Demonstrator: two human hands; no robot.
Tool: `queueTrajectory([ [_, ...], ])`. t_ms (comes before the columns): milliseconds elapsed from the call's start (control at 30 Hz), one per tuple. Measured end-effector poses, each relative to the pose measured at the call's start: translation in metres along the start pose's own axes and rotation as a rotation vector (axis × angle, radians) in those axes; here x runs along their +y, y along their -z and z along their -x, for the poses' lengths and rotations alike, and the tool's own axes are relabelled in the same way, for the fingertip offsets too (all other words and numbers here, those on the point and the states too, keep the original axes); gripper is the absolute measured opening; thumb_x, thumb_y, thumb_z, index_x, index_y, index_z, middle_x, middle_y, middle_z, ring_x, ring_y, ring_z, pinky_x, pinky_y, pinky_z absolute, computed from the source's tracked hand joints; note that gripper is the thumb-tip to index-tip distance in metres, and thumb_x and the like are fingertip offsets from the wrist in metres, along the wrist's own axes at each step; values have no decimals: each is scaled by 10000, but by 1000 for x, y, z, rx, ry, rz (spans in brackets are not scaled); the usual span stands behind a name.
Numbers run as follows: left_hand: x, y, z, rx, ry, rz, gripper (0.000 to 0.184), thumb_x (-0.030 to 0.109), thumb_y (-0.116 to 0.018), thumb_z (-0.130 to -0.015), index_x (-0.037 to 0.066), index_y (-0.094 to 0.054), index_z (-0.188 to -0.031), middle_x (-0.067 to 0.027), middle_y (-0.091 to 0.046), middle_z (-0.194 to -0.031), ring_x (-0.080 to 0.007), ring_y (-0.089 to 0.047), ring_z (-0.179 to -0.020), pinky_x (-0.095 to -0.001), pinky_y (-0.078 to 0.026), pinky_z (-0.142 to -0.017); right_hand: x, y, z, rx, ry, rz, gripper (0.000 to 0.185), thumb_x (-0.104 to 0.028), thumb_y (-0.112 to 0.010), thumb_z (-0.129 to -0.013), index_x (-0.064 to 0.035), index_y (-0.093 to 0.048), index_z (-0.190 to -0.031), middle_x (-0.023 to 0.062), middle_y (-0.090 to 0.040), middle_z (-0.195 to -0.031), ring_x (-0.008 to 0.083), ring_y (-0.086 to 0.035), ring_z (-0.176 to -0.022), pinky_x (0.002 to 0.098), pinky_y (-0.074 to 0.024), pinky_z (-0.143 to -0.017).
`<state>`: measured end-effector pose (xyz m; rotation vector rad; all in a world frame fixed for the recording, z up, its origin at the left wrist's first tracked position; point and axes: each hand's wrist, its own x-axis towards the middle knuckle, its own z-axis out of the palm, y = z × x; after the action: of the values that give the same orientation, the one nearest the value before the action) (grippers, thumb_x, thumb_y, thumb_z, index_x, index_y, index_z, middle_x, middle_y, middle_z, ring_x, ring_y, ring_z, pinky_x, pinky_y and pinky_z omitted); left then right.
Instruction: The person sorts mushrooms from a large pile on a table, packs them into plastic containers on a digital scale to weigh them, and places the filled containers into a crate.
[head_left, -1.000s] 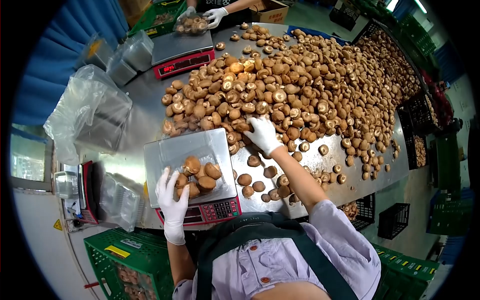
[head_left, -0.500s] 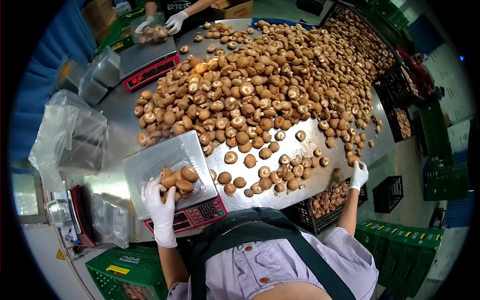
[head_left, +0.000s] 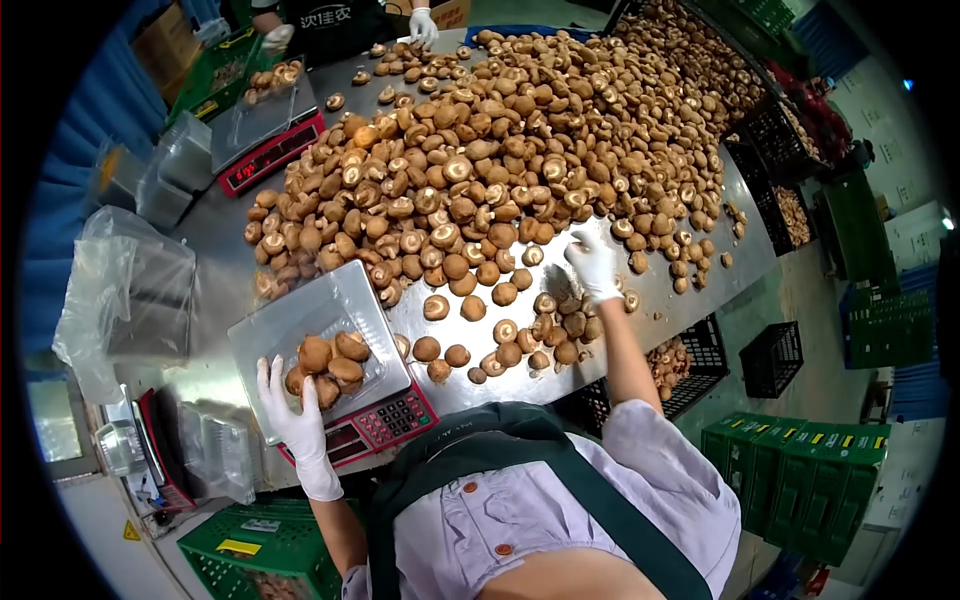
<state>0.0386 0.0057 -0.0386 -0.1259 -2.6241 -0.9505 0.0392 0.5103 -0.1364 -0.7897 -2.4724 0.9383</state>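
Brown shiitake mushrooms [head_left: 330, 362] are grouped in a clear plastic tray [head_left: 375, 375], which rests on the metal plate of a red digital scale [head_left: 392, 418]. At the tray's left side is my left hand [head_left: 292, 425], white-gloved, its fingers and thumb apart beside the mushrooms and nothing gripped. My right hand [head_left: 595, 268], also gloved, hovers low over the steel table between the big mushroom heap [head_left: 500, 150] and a small loose group of mushrooms [head_left: 545, 335]. Its fingers are bent and partly blurred, so whether it holds anything is not visible.
Across the table a co-worker's gloved hand [head_left: 423, 28] is by the heap, near a second scale [head_left: 270, 150]. Empty clear trays [head_left: 185, 165] and a plastic bag [head_left: 120, 290] lie left. A black crate [head_left: 705, 360] of mushrooms stands below the right edge, green crates [head_left: 800, 480] beyond.
My right hand has moved left from the table's right edge, where it was at a mushroom. My left hand's fingers have drawn back off the mushrooms. The co-worker's hands have separated, leaving their tray on the scale.
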Motion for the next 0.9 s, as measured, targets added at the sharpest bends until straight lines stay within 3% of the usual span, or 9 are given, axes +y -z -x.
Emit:
queueTrajectory([
  [33,0,0,0,3,2,-1,487,40,-656,-795,38,-526,-1264,-163,-398,-1408,-316,-385,-1303,-399,-313,-1077,-17,-25,-10,0,270,-160,359,-212,-659,-768,-69,-639,-1096,181,-672,-937,285,-658,-836,360,-510,-780],
  [67,0,2,1,24,1,-13,472,33,-645,-806,38,-528,-1263,-163,-405,-1404,-313,-389,-1301,-397,-314,-1077,-42,-42,-19,-199,46,-150,461,-278,-678,-763,-56,-602,-1160,197,-654,-1026,305,-642,-915,367,-493,-845],
  [200,0,5,7,72,59,-10,444,20,-620,-827,35,-530,-1262,-163,-422,-1392,-304,-403,-1292,-393,-315,-1076,-89,-96,-22,-261,203,374,752,-324,-757,-712,-75,-402,-1327,168,-502,-1254,343,-500,-1142,414,-459,-927],
  [367,-3,2,11,124,66,-2,396,10,-619,-823,17,-565,-1214,-168,-474,-1343,-305,-446,-1253,-387,-348,-1054,-62,-89,-23,-120,340,10,470,-186,-744,-671,-49,-563,-1082,147,-626,-1022,328,-594,-964,402,-487,-845],
  [500,-6,-2,11,149,87,12,380,10,-627,-814,10,-577,-1191,-167,-492,-1318,-310,-465,-1230,-387,-364,-1035,-71,-47,-1,-418,-255,-784,347,-149,-620,-778,-33,-585,-1103,49,-635,-946,151,-605,-844,294,-504,-734],
  [600,-9,-3,10,186,97,54,369,20,-634,-811,17,-586,-1177,-169,-506,-1299,-308,-477,-1211,-386,-369,-1027,-80,-39,19,-533,-792,-1402,219,-221,-561,-876,-62,-571,-1027,116,-638,-895,217,-618,-729,297,-489,-602],
  [733,-5,3,4,206,89,79,339,27,-639,-802,15,-607,-1140,-154,-533,-1264,-294,-506,-1186,-377,-397,-1011,-120,-63,37,-823,-664,-1230,279,-327,-601,-893,-79,-557,-1014,79,-623,-730,210,-608,-640,350,-504,-563],
  [767,-6,3,4,211,95,86,338,27,-639,-802,16,-608,-1138,-154,-533,-1264,-294,-507,-1186,-375,-399,-1009,-136,-69,48,-891,-588,-1282,233,-237,-599,-897,-76,-550,-1058,56,-632,-838,144,-608,-641,243,-454,-497],
  [900,-14,5,8,219,98,113,353,34,-643,-799,21,-605,-1149,-155,-530,-1268,-294,-508,-1188,-372,-407,-1006,-260,-57,89,-1052,-73,-920,403,-256,-618,-888,-48,-516,-1217,39,-630,-962,102,-624,-770,226,-486,-637],
])
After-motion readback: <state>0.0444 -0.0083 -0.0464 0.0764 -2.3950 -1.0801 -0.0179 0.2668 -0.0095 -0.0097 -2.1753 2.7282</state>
